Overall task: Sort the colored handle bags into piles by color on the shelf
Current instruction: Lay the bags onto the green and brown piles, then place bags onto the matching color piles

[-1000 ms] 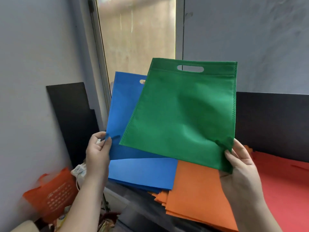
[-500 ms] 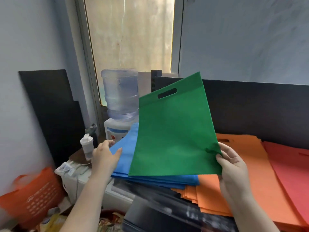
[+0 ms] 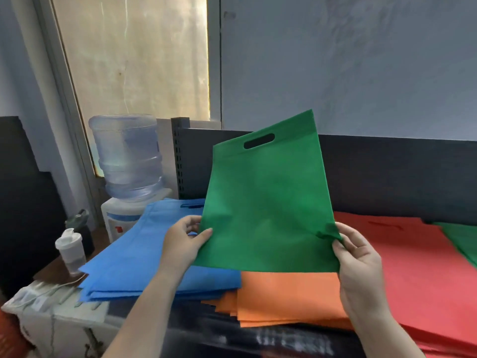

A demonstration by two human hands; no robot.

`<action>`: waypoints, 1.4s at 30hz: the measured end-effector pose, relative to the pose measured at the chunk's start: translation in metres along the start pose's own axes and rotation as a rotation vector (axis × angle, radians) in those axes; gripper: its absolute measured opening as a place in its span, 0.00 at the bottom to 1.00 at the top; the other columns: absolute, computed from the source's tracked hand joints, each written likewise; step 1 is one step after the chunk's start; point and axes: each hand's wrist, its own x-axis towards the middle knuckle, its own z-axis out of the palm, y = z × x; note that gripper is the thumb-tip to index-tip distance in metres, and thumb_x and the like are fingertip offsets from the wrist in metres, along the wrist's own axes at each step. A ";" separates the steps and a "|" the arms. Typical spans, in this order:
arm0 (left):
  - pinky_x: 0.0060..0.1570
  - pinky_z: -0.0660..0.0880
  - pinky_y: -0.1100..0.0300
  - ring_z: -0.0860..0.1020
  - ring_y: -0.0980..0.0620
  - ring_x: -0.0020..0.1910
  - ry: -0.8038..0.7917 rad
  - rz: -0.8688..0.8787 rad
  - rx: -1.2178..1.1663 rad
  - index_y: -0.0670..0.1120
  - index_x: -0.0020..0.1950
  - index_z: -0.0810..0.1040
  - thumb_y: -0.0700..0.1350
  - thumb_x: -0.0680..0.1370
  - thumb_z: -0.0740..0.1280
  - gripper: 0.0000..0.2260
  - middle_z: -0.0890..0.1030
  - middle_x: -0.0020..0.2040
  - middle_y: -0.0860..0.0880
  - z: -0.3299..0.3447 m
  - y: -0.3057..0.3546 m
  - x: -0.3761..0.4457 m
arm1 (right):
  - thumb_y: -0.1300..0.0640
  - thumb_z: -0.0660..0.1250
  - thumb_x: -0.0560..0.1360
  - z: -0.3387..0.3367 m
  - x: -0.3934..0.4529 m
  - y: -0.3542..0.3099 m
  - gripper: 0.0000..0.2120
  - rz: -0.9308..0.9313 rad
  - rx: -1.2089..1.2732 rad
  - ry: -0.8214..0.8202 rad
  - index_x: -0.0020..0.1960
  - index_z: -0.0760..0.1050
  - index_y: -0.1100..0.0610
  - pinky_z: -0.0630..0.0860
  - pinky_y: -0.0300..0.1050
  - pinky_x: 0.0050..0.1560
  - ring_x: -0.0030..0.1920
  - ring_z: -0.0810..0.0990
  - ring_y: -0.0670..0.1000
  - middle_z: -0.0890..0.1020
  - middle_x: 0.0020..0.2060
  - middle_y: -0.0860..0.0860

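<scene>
Spanning the shelf [image 3: 387, 161] left to right: blue pile [image 3: 144, 257], orange pile [image 3: 286, 295], red pile [image 3: 418, 270], and a green pile [image 3: 462, 241] showing at the far right edge. Hanging upright above the orange pile: a green handle bag [image 3: 265, 205], handle slot up. Pinching its lower right corner, right hand [image 3: 361, 270]; gripping its lower left edge, left hand [image 3: 183, 244] — probably best carrying it rightward taut, laying it square on green.

A water dispenser [image 3: 121, 218] carrying a clear jug [image 3: 127, 156] stands left, a small white bottle [image 3: 71, 250] near it.
</scene>
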 end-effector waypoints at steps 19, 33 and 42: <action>0.37 0.70 0.73 0.77 0.57 0.39 -0.440 0.364 0.089 0.44 0.45 0.74 0.36 0.73 0.72 0.08 0.79 0.40 0.53 0.298 0.118 -0.129 | 0.67 0.67 0.75 -0.338 0.041 -0.116 0.11 -0.262 -0.837 0.440 0.56 0.80 0.59 0.72 0.29 0.38 0.38 0.79 0.51 0.82 0.38 0.53; 0.53 0.69 0.56 0.73 0.44 0.55 -0.615 0.364 0.751 0.41 0.56 0.70 0.52 0.76 0.68 0.18 0.74 0.56 0.42 0.424 0.123 -0.185 | 0.63 0.64 0.77 -0.463 0.068 -0.121 0.20 0.075 -1.470 0.284 0.68 0.69 0.62 0.70 0.50 0.57 0.60 0.72 0.61 0.71 0.63 0.60; 0.57 0.70 0.52 0.69 0.45 0.61 -0.620 0.776 0.791 0.42 0.64 0.69 0.56 0.79 0.60 0.21 0.72 0.60 0.45 0.505 0.194 -0.225 | 0.55 0.62 0.78 -0.513 0.057 -0.179 0.22 -0.029 -1.682 0.202 0.71 0.67 0.55 0.68 0.49 0.59 0.65 0.68 0.56 0.71 0.66 0.53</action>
